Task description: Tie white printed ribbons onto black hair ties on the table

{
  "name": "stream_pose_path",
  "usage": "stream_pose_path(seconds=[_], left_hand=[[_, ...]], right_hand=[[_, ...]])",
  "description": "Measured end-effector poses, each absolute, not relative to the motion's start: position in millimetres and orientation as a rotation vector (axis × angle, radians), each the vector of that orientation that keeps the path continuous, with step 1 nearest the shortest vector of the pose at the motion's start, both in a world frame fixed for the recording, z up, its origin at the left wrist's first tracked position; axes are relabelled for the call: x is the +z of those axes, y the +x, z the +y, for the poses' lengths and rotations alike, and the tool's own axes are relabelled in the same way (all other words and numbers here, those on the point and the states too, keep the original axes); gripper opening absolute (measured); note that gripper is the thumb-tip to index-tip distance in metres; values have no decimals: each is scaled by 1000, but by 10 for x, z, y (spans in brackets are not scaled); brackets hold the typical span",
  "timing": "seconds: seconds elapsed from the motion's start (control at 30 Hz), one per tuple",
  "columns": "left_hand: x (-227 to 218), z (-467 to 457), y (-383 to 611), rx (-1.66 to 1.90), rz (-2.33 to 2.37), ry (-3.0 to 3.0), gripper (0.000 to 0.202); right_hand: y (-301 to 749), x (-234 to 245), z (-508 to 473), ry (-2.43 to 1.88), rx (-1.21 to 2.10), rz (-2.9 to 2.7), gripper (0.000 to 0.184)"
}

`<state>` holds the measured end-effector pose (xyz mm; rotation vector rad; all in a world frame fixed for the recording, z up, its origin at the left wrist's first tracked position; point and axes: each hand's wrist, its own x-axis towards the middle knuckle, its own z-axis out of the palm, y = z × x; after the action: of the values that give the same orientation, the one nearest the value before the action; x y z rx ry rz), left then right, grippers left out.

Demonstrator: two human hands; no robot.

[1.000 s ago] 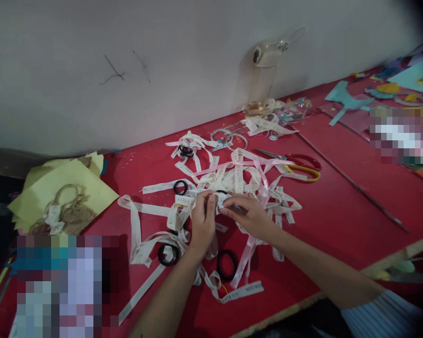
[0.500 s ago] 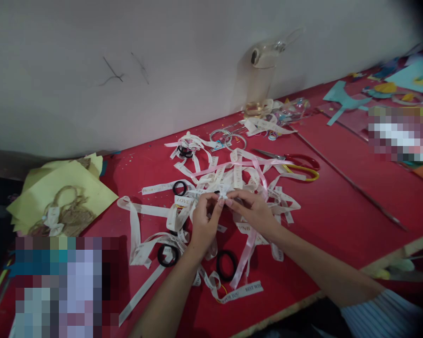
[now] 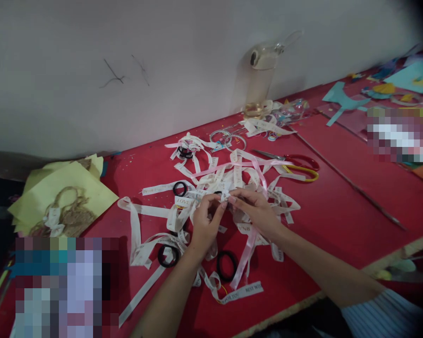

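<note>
Left hand (image 3: pixel 207 217): thumb and forefinger closed in a narrow pinch on a small white ribbon piece (image 3: pixel 225 194). Right hand (image 3: pixel 256 209): the same pinch, on the same piece, fingertips nearly meeting the left's. The piece is held between both sets of fingertips, above the ribbon pile (image 3: pixel 238 174). How it is folded or tied cannot be told.

Change: over the last second the fingertips have drawn closer together. The piece, which stood above them half a second ago, now sits lower between them. Judged from this, the piece is being worked in a tighter grip and is not ready for release.

Surroundings: pink ribbon (image 3: pixel 262 180) crosses the pile. A black ring (image 3: pixel 219 268) lies nearer the wearer; scissors (image 3: pixel 286 158) lie at the pile's far right on the red table (image 3: pixel 341 213).
</note>
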<state>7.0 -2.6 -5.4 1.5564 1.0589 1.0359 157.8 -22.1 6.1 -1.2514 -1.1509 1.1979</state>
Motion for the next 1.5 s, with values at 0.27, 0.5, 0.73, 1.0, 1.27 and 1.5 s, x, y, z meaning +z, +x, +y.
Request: stream_pose_path(seconds=[0.27,0.5,0.73,1.0,1.27,1.5], left_hand=[[-49,-29,50,960,1024,1570,17],[-37,-26,55,1002,1016,1390,14],[-61,18,39,1017,915,1197,14],[-93,15,62,1038,795,1020,14],[-35,-24,49,954,970,1384,20],[-43,-17,76,879,966,1565,21]], right_hand=[[1569,99,-238,-1371,1150,-1189,20],[1572,129,-229,-1347,1133,-1208,24],[1560,129,-212,-1334,1105,-1228,25],[1560,60,-247,-1245,1162,-1234,22],[1536,57,-233,-1232,1090,-1347,19],[1483,20,-242,-1357,1002,-1283,23]])
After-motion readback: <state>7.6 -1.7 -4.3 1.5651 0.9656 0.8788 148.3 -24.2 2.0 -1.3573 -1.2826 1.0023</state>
